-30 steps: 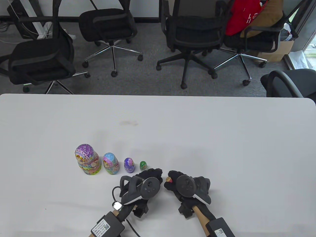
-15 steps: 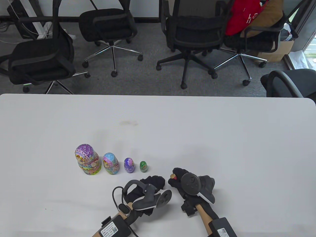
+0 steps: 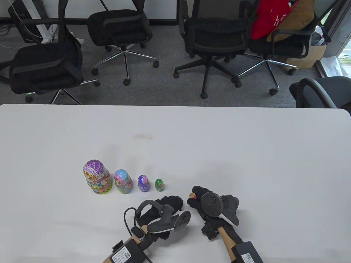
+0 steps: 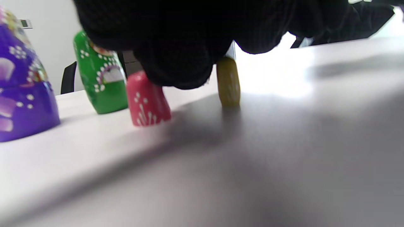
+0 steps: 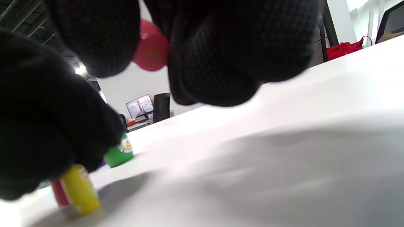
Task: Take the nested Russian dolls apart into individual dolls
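Four dolls (image 3: 121, 181) already stand in a row on the tabletop (image 3: 219, 142), far-left of my hands. My right hand (image 3: 204, 201) pinches the red top half (image 3: 192, 195); the red bottom (image 4: 146, 101) and tiny yellow doll (image 4: 228, 82) stand under my left hand (image 3: 167, 208), grip unclear. Nearly done.

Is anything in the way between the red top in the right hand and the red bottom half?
Yes. The left hand hangs over the red bottom half, covering its top, and the yellow doll stands beside it, toward the right hand holding the red top.
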A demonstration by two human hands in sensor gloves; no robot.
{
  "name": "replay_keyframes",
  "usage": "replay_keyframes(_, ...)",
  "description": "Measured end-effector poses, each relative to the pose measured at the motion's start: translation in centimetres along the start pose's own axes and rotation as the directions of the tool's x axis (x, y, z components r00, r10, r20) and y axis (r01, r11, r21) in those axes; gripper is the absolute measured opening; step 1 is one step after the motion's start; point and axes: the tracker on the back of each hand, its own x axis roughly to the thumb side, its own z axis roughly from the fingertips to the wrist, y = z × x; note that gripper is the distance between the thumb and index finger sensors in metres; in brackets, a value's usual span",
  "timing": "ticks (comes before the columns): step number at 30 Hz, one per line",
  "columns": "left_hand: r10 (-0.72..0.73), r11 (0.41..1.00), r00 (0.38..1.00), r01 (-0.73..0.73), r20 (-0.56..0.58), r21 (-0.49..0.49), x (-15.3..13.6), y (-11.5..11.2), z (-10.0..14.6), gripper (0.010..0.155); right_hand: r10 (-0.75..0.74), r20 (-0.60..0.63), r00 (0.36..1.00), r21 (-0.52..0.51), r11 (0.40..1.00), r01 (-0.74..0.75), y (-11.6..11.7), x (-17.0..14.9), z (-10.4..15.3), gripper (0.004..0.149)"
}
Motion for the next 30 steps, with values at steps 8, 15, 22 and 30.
replay_keyframes(8, 0.020, 1.000, 0.994, -0.022, -0.110, -0.015, -2.6, 0.5, -0.2, 0.051, 0.001, 0.005, 1.000, -0.002, 1.000, -0.001, 0.0, 0.0, 0.0, 0.058)
replay_keyframes(15, -0.014, 0.988, 0.990, -0.008, -0.143, -0.153, -3.5, -1.0, -0.7, 0.054, 0.004, 0.008, 1.000, 0.000, 1.000, -0.004, 0.0, 0.1, 0.1, 0.058)
replay_keyframes(22, -0.045, 0.980, 0.990, 0.018, -0.134, -0.200, -3.3, -1.7, -0.9, 0.051, 0.009, 0.009, 1.000, 0.006, 1.000, -0.009, 0.1, 0.1, 0.1, 0.057)
replay_keyframes(30, 0.047, 0.988, 0.990, -0.066, -0.134, -0.137, -3.8, -1.0, -0.8, 0.049, 0.013, 0.020, 1.000, 0.004, 1.000, -0.013, 0.0, 0.3, 0.2, 0.058)
